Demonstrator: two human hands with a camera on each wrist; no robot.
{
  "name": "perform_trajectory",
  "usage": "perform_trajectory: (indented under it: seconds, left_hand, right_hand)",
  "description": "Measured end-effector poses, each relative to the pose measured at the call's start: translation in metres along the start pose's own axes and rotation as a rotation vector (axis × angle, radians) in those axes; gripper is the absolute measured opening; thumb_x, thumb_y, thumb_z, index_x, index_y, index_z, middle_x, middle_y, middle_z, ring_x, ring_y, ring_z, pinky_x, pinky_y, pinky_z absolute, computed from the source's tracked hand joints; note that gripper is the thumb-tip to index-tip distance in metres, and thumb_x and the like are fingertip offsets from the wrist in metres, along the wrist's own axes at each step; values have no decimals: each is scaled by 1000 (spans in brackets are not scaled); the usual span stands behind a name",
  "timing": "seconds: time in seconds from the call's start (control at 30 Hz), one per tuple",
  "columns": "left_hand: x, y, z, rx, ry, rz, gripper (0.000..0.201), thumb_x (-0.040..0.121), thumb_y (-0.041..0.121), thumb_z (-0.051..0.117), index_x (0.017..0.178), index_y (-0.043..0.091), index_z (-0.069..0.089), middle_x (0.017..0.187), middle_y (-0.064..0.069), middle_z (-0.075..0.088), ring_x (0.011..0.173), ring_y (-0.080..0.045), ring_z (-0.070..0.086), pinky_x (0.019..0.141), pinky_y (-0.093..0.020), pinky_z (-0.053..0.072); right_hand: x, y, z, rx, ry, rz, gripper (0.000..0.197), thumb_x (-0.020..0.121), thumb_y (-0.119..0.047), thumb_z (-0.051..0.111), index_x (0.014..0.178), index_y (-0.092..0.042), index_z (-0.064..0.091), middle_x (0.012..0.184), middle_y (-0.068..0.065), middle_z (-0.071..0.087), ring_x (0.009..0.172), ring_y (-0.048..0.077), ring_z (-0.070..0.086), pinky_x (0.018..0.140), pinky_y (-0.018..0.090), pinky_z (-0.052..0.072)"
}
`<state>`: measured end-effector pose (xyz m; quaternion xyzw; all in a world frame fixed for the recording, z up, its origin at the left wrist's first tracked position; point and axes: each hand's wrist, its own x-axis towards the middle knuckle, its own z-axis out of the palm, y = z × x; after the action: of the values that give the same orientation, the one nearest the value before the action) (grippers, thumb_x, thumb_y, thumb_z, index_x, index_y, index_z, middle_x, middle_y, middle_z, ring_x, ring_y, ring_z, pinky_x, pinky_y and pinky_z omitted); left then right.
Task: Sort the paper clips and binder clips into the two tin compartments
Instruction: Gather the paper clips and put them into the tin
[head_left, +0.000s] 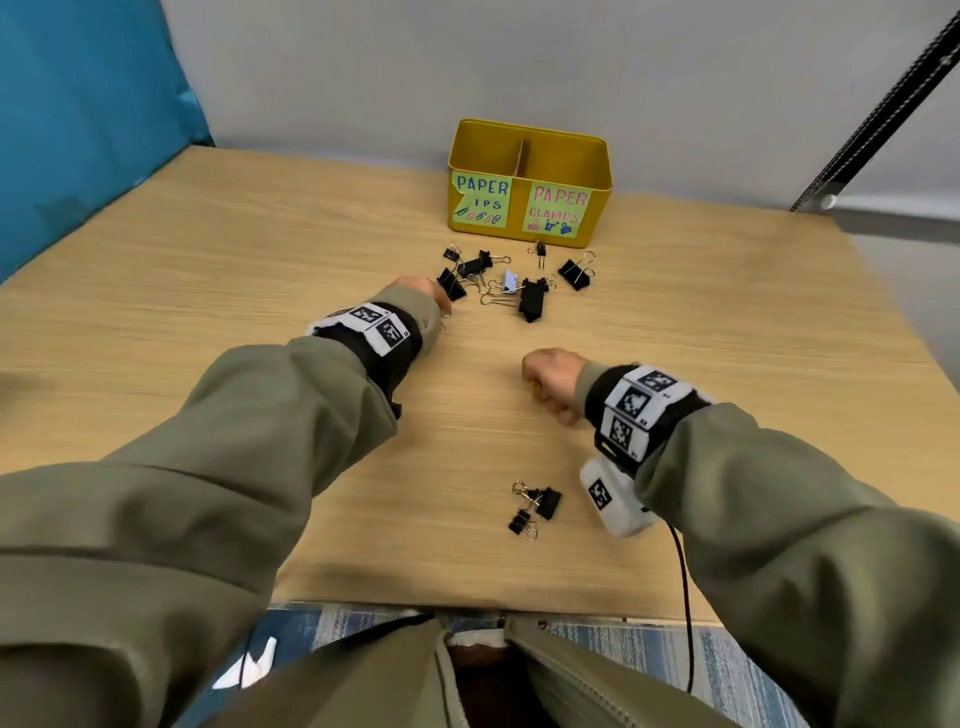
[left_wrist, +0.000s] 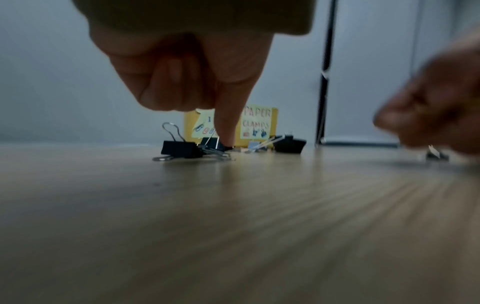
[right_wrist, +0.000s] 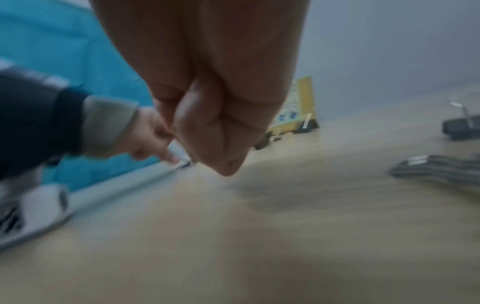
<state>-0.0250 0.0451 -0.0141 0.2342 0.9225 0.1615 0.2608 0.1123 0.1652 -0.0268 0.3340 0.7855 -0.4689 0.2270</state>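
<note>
Our left hand reaches the binder clips scattered on the tabletop before the yellow tin, forefinger out, other fingers curled. Our right hand is fisted; contents unclear. The clips look light, stiff and springy: pinch the black body.

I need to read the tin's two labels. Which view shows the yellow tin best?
The head view: the yellow tin faces the camera with both labels and the divider visible. In the left wrist view a finger of the left hand covers part of it; the right wrist view shows only a blurred edge behind the right hand.
</note>
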Motion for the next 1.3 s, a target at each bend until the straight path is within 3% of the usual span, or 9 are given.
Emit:
perform_trajectory:
  seconds: [0.13,0.37,0.63,0.73,0.83,0.93,1.03,1.17,1.3]
  left_hand:
    - [12,3,-2,178,-32,48,36,88,0,45,118,9,62,128,-15,58,115,-31,56,102,-38,45]
    - [30,7,-9,292,-143,57,32,87,0,44,114,2,61,121,-17,61,110,-31,57,94,-34,46]
    - [52,18,-3,357,-260,73,40,89,-3,46,129,-1,49,132,-17,53,120,-29,54,101,-37,46]
    - [57,13,-8,369,-184,120,19,90,6,49,102,12,62,119,-15,61,103,-26,60,95,-35,47]
    - [63,2,-9,338,-186,146,11,87,5,49,83,15,50,95,-10,57,85,-24,52,81,-31,45]
    - [67,-1,-8,317,-216,173,14,87,7,54,85,20,51,93,-1,52,85,-20,49,68,-19,39]
    - [70,-2,-4,388,-227,196,13,89,14,56,87,24,48,93,4,49,85,-14,45,54,-9,27]
    - [69,-4,-5,418,-230,235,12,91,15,55,97,25,58,94,5,48,86,-12,44,53,-7,24]
    - [67,-3,-6,443,-251,251,14,92,14,52,100,25,58,96,4,46,88,-10,42,53,-6,23]
  right_hand:
    - [19,-8,-36,342,33,48,29,87,-18,35,60,-20,28,47,-4,26,30,9,18,33,9,17]
    - [61,-36,-81,409,91,-64,20,95,-9,45,75,-7,47,64,7,57,23,5,30,27,12,22]
    - [103,-64,-110,628,108,-95,14,95,2,43,103,4,54,63,10,58,24,2,36,28,10,32]
    - [112,-68,-114,681,88,-66,19,97,-4,37,86,0,51,59,6,51,23,2,33,28,9,27]
    - [120,-69,-116,728,105,-41,31,97,-25,41,68,-14,41,61,2,43,22,5,30,28,8,21]
    - [128,-76,-113,423,248,31,39,91,-47,49,67,-17,42,58,-2,38,34,10,29,34,16,27]
    - [130,-79,-109,0,393,16,29,95,-42,43,84,-16,52,66,-1,48,51,11,40,47,24,33]
    - [138,-80,-102,-510,486,-3,34,98,-28,43,121,-5,55,120,14,59,111,24,59,90,28,48]
    - [138,-79,-94,-668,453,33,44,94,-32,52,121,2,52,121,15,60,117,29,57,91,31,48]
